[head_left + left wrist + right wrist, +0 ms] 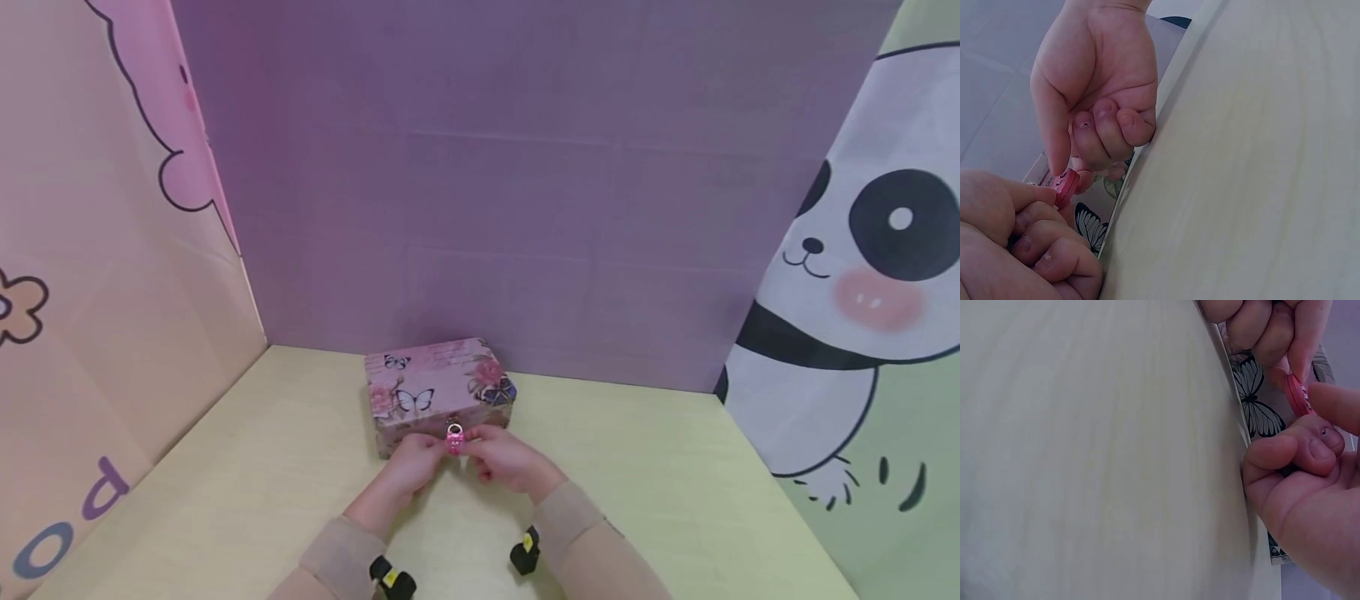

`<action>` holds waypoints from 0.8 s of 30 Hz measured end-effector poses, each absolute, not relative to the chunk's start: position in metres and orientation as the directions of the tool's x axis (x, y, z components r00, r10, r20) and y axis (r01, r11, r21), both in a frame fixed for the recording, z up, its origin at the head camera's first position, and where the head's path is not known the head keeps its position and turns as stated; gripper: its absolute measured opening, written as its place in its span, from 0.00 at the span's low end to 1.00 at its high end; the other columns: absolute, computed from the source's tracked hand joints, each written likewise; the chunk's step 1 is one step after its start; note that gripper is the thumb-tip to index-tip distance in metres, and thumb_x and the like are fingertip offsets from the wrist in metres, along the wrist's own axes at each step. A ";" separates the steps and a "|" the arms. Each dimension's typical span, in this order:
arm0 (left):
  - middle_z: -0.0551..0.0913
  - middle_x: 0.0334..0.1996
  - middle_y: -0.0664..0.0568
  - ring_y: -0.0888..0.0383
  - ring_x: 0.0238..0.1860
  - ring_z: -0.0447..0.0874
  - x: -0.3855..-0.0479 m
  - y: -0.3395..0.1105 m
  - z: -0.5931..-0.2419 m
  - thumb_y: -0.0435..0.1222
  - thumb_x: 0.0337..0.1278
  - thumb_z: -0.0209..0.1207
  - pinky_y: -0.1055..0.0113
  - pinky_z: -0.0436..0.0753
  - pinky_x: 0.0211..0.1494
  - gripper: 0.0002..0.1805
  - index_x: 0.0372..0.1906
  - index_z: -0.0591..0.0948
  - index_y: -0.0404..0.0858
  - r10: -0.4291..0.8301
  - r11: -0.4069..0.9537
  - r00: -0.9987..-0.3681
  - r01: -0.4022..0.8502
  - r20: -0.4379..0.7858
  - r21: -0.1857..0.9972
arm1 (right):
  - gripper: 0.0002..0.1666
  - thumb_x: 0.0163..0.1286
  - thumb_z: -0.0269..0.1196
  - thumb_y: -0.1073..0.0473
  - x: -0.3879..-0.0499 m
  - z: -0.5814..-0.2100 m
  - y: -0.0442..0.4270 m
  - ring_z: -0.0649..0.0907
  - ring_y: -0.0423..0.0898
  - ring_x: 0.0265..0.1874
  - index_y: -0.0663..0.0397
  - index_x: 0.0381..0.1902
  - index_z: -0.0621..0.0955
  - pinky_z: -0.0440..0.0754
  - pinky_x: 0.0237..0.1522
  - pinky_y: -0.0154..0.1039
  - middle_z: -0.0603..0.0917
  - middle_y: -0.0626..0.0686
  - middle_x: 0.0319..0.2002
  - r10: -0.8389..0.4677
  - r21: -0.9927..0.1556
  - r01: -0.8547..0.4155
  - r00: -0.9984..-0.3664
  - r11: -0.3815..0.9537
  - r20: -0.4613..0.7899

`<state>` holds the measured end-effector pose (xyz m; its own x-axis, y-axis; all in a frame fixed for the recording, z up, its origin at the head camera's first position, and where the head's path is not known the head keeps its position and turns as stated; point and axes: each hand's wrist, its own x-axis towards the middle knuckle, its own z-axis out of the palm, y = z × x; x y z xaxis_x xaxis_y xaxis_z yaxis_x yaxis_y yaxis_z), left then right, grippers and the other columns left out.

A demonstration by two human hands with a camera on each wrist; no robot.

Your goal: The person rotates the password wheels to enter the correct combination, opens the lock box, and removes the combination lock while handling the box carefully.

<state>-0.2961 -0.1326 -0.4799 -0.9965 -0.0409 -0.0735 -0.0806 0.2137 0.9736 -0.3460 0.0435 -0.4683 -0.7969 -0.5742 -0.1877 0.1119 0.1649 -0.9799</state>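
A small pink padlock point(454, 442) with a silver shackle hangs at the front of a pink butterfly-and-flower box point(442, 387), whose lid is down. My left hand point(414, 467) pinches the padlock from the left side. From the right, the thumb and forefinger of my right hand point(512, 460) pinch it too. Small marks like digits show along the padlock's edge point(1300, 399) in the right wrist view. The other fingers of both hands are curled in. Whether the shackle is locked cannot be told.
The box stands on a pale wood-grain table point(637, 483), close to a purple back wall point(510, 183). A pink printed panel point(112, 275) rises at the left, a panda-printed one point(817, 417) at the right. Black wrist cameras point(527, 552) sit below my wrists.
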 end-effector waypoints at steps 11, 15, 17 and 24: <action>0.64 0.15 0.60 0.65 0.14 0.58 -0.294 -0.130 -0.480 0.35 0.69 0.59 0.71 0.60 0.19 0.13 0.38 0.85 0.27 -0.049 0.231 -0.998 -0.051 -0.041 0.972 | 0.06 0.76 0.57 0.63 -0.346 -0.471 0.043 0.64 0.42 0.20 0.61 0.45 0.78 0.64 0.26 0.36 0.68 0.48 0.25 -0.572 -0.976 0.097 -0.797 0.193 -0.192; 0.65 0.16 0.59 0.65 0.14 0.58 -0.294 -0.130 -0.479 0.36 0.69 0.59 0.70 0.61 0.20 0.13 0.38 0.85 0.27 -0.048 0.235 -0.998 -0.055 -0.045 0.970 | 0.06 0.76 0.56 0.63 -0.346 -0.470 0.043 0.64 0.42 0.21 0.61 0.44 0.78 0.63 0.26 0.36 0.67 0.48 0.24 -0.587 -0.978 0.097 -0.787 0.184 -0.188; 0.65 0.17 0.59 0.65 0.15 0.58 -0.294 -0.130 -0.478 0.36 0.69 0.59 0.70 0.61 0.20 0.12 0.39 0.85 0.28 -0.049 0.233 -0.997 -0.061 -0.051 0.970 | 0.07 0.76 0.56 0.63 -0.346 -0.470 0.043 0.63 0.42 0.21 0.61 0.44 0.79 0.63 0.26 0.36 0.67 0.48 0.24 -0.590 -0.978 0.100 -0.785 0.182 -0.190; 0.72 0.22 0.53 0.63 0.18 0.62 -0.294 -0.129 -0.478 0.35 0.67 0.60 0.69 0.65 0.24 0.12 0.40 0.86 0.27 -0.047 0.244 -0.999 -0.035 -0.025 0.969 | 0.09 0.77 0.56 0.63 -0.346 -0.470 0.044 0.64 0.42 0.21 0.63 0.46 0.79 0.63 0.26 0.36 0.66 0.48 0.24 -0.580 -0.976 0.109 -0.789 0.188 -0.200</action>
